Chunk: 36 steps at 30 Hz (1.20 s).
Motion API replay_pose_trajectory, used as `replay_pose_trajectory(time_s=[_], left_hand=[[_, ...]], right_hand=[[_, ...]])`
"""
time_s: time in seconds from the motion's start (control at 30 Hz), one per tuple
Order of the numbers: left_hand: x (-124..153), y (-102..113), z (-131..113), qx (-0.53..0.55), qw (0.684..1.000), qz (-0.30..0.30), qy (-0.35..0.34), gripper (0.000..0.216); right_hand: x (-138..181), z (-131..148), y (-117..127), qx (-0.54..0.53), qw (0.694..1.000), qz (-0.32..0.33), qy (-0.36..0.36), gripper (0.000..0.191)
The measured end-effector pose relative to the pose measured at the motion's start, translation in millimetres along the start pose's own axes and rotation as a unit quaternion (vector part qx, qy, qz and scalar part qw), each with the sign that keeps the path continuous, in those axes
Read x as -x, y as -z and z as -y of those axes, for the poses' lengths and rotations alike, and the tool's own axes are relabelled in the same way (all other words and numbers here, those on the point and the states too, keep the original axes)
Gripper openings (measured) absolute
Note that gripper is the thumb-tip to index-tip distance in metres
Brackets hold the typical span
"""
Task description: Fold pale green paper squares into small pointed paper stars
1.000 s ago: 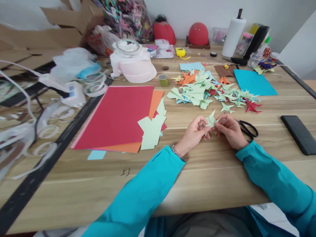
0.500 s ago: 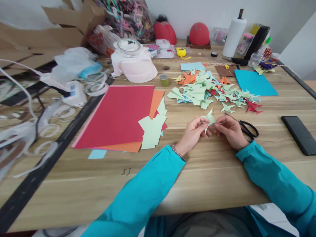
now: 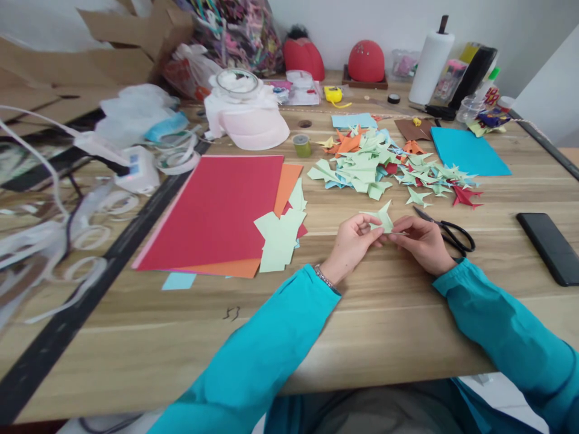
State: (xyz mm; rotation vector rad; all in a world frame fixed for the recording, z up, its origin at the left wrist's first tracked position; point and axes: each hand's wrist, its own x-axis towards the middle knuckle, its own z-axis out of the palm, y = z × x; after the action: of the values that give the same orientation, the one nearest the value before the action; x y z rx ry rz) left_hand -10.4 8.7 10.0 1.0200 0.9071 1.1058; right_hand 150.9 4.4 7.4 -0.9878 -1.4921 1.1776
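A pale green folded paper crane [image 3: 384,217] is pinched between my hands, just above the table. My left hand [image 3: 355,244] is closed on its left side, with thumb and fingertips pressed together. On the other side, my right hand [image 3: 421,240] pinches its right end. A thin, straight sliver lies along the right fingertips; whether it belongs to the paper I cannot tell. Black-handled scissors [image 3: 462,248] lie partly behind my right hand. Beyond both hands spreads a pile of folded paper cranes [image 3: 362,163], mostly pale green, with some orange, red and blue.
Red sheets [image 3: 217,211] lie at the left, with loose green pieces [image 3: 281,241] on their edge. A black phone [image 3: 549,247] rests at the right, and a blue sheet [image 3: 470,150] behind it. White cables and straps [image 3: 90,235] clutter the far left.
My right fingers have come closer to my left fingertips and now press on the crane's lower right part. The crane has tilted slightly, and the scissors' blades show more.
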Motion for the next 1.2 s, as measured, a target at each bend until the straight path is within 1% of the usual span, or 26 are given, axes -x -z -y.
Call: replay_pose_trajectory(time_s=[0.13,0.23,0.3,0.43,0.5,0.67,0.77,1.0,1.2], left_hand=[[-0.2,-0.3,0.3,0.001,1.0,-0.013,0.002,0.02],[-0.1,0.3,0.5,0.006,1.0,-0.01,-0.001,0.024],[-0.1,0.8,1.1,0.011,1.0,-0.004,-0.008,0.028],[-0.7,1.5,2.5,0.021,1.0,0.009,-0.014,0.029],[-1.0,1.7,2.8,0.023,1.0,0.013,-0.015,0.029],[-0.9,1.5,1.9,0.003,0.999,0.022,-0.025,0.025],[-0.2,1.0,0.7,-0.02,0.999,0.028,-0.013,0.019],[0.1,-0.7,3.2,-0.036,0.999,-0.004,-0.002,0.018],[0.1,-0.6,9.4,-0.089,0.995,-0.029,-0.037,0.02]], right_hand=[[0.6,-1.6,-0.2,0.05,0.999,-0.005,0.011,0.015],[1.5,-1.4,-1.2,0.098,0.995,-0.001,0.028,0.013],[2.2,-1.4,-2.0,0.112,0.993,0.001,0.032,0.012],[3.0,-3.2,-2.6,0.101,0.994,-0.03,0.02,0.018],[2.9,-4.2,-2.4,0.094,0.995,-0.032,0.016,0.021],[2.3,-3.6,-2.0,0.097,0.995,-0.031,0.013,0.016],[2.2,-1.9,-2.3,0.094,0.995,-0.036,0.006,0.016],[1.8,2.5,-2.4,0.071,0.997,-0.027,-0.011,0.013],[-0.5,3.6,-1.8,0.065,0.998,-0.023,-0.015,0.012]])
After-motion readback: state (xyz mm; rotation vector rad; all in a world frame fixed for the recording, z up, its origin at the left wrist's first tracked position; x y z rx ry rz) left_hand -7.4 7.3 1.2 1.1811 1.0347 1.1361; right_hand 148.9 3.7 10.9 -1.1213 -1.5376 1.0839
